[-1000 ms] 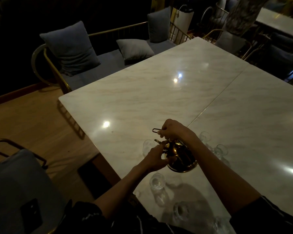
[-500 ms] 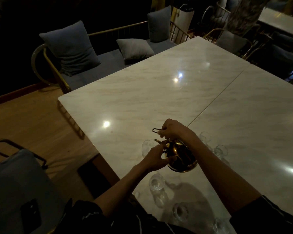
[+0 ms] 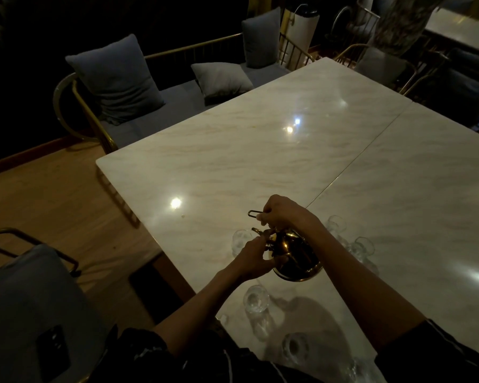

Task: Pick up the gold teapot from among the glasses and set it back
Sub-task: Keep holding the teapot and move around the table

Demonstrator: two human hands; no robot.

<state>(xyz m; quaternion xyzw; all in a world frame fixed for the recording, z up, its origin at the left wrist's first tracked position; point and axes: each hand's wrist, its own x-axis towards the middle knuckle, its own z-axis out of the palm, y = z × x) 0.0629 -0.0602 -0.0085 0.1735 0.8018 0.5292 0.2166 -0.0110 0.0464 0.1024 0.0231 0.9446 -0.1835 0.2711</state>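
Teapot work sits on a wide marble table (image 3: 260, 150), made of 2 slabs meeting at a seam, with a grey cushioned bench (image 3: 161, 106) beyond its far edge and a padded chair (image 3: 25, 305) at the near left. Near the table's front edge the gold teapot (image 3: 293, 255) is tilted and appears lifted clear of the top, its round base turned toward the camera, though the dim light makes it hard to say whether any part of it touches the table. Around it stand the glasses (image 3: 256, 298): 1 just behind the spout side, 2 or so past the right forearm, and several more toward the person's body, some too faint to count. The right hand (image 3: 282, 214) is curled closed around the thin wire handle above the pot and carries it. The left hand (image 3: 256, 257) has its fingers bent against the side of the pot near the spout and lid; it seems to be steadying or pinching something there, but exactly what it pinches cannot be told. Judged from this, the pick-up looks done: the pot is out from among the glasses and in hand. What is left is the second half, lowering it upright back into the gap between the glasses without knocking any, then letting go with both hands.
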